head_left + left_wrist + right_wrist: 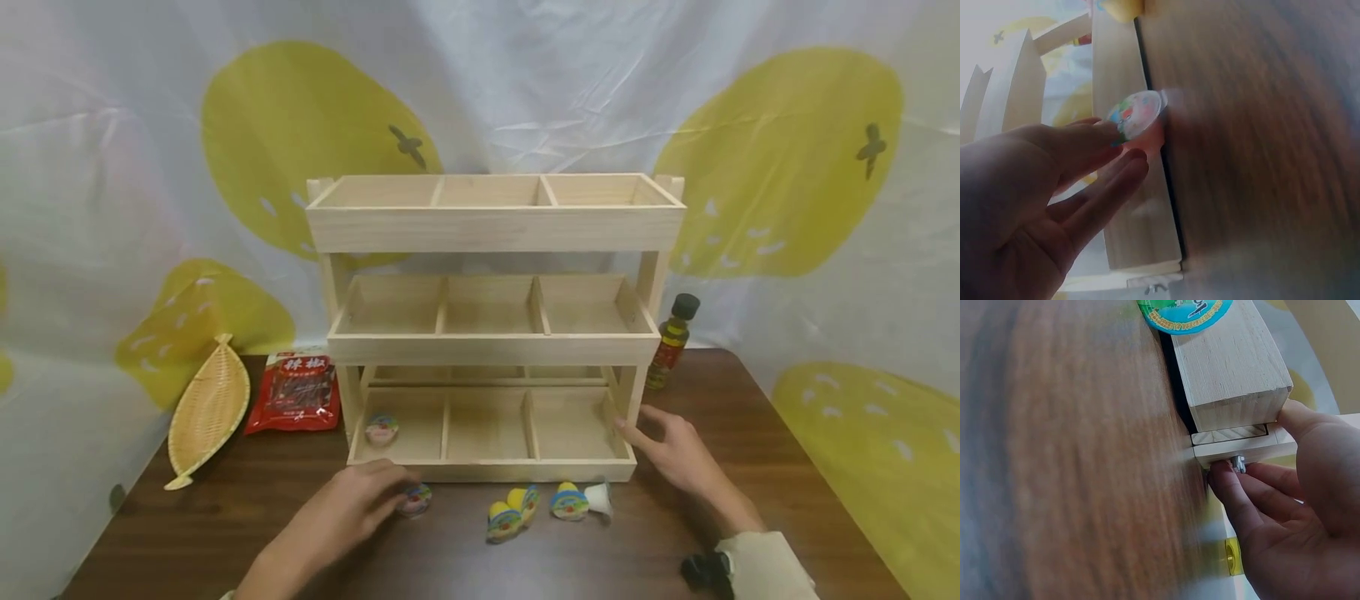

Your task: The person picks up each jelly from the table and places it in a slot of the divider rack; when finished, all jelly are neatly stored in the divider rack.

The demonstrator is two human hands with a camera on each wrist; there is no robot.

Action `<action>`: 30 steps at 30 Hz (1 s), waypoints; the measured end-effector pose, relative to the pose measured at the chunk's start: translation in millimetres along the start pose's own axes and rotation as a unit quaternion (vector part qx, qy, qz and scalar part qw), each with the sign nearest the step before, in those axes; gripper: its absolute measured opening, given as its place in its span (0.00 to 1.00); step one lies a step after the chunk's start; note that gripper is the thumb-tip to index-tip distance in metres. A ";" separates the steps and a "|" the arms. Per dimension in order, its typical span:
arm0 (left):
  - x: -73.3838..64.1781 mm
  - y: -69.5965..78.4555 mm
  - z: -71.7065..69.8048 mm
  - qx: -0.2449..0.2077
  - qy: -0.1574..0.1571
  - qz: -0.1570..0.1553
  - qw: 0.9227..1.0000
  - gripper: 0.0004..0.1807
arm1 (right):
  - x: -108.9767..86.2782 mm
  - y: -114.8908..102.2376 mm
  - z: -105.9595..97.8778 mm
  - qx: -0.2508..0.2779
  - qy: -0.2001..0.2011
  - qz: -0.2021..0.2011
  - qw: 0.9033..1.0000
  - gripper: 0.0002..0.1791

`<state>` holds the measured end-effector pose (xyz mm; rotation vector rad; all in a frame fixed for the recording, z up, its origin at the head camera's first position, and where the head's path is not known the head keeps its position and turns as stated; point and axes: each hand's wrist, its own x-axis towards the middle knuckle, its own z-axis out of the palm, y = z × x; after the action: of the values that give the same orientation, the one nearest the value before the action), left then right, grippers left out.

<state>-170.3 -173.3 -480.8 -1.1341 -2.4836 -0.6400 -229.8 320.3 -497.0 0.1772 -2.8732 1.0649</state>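
Note:
A three-tier wooden rack (495, 230) with divided trays stands on the table. In front of its lower left, my left hand (348, 507) pinches the near edge of a pink jelly cup (1145, 117) between thumb and fingers; the cup is low by the tabletop. Another pink jelly cup (382, 430) sits in the bottom tray's left compartment. My right hand (681, 450) grips the rack's lower right end, thumb at the tray and fingers round the outer side by a metal bolt (1238, 464). Two yellow jelly cups (504, 521) lie before the rack's middle.
Further right lie another yellow jelly cup (569, 503) and a white one (599, 498). An oil bottle (669, 346) stands behind the rack's right side. Left of the rack are a red packet (297, 392) and a woven boat-shaped basket (210, 408). A patterned cloth (540, 83) hangs behind.

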 end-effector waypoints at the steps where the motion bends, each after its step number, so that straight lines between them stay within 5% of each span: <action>1: 0.8 0.5 1.2 -0.005 0.004 0.001 1.000 0.19 | -0.1 0.3 0.1 0.000 -0.001 0.002 1.000 0.42; 6: 4.2 2.1 2.8 -0.074 -0.001 -0.029 0.997 0.16 | 0.1 1.1 1.2 0.001 -0.008 0.014 1.000 0.44; 12: 7.1 1.9 -2.3 -0.189 -0.060 -0.114 0.974 0.11 | 0.0 1.2 1.2 0.004 -0.005 0.013 1.000 0.44; 17: 10.4 0.2 -0.5 -0.205 -0.088 -0.133 0.966 0.12 | -0.7 0.4 0.4 0.007 -0.005 0.012 1.000 0.43; 22: 9.2 0.4 3.4 -0.235 -0.109 -0.139 0.956 0.25 | -1.7 -1.3 -0.4 0.009 -0.009 0.015 1.000 0.43; 30: 9.1 0.6 8.6 -0.219 -0.099 -0.135 0.961 0.27 | -1.7 -1.3 -1.1 0.009 -0.010 0.019 1.000 0.44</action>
<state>-176.5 -162.8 -483.6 -1.0478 -2.7802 -1.2609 -227.9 320.1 -495.5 0.1345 -2.8962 1.1016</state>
